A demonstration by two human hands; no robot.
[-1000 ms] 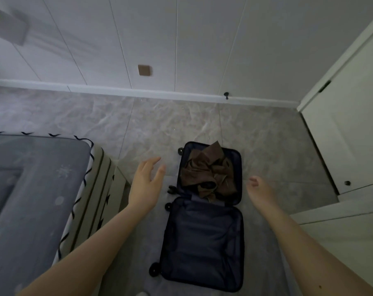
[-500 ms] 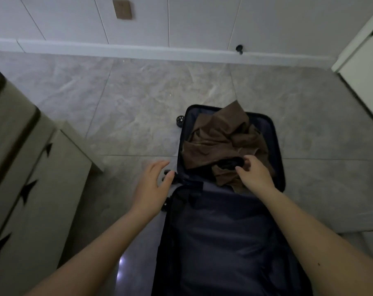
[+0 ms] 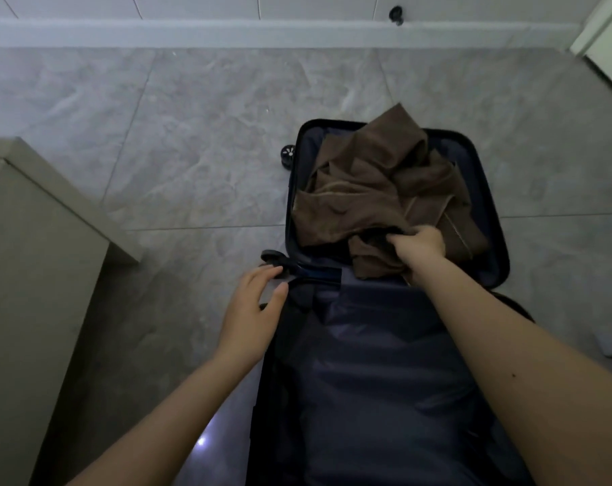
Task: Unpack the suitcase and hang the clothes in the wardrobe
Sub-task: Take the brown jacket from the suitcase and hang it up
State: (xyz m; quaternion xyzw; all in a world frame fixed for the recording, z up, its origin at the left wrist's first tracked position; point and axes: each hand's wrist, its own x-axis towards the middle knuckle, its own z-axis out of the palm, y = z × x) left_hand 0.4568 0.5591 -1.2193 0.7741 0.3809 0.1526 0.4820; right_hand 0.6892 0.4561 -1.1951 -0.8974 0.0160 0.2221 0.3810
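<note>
A dark navy suitcase [image 3: 487,191] lies open flat on the grey tiled floor. Its far half holds a crumpled brown garment [image 3: 367,191] with a zip. The near half [image 3: 367,380] shows only dark lining. My right hand [image 3: 418,249] grips the near edge of the brown garment, fingers curled into the cloth. My left hand [image 3: 253,310] hovers with fingers straight at the suitcase's left edge by the hinge, next to a black handle or strap [image 3: 290,266]; whether it touches the case I cannot tell.
A beige bed frame corner [image 3: 34,257] juts in at the left. A white skirting board [image 3: 262,29] runs along the far wall, with a black doorstop [image 3: 396,14]. A white wardrobe door edge [image 3: 609,33] shows at the top right.
I have bent down closer over the suitcase. My right hand moved in from beside the case and took hold of the brown garment. My left hand came down to the suitcase's left edge.
</note>
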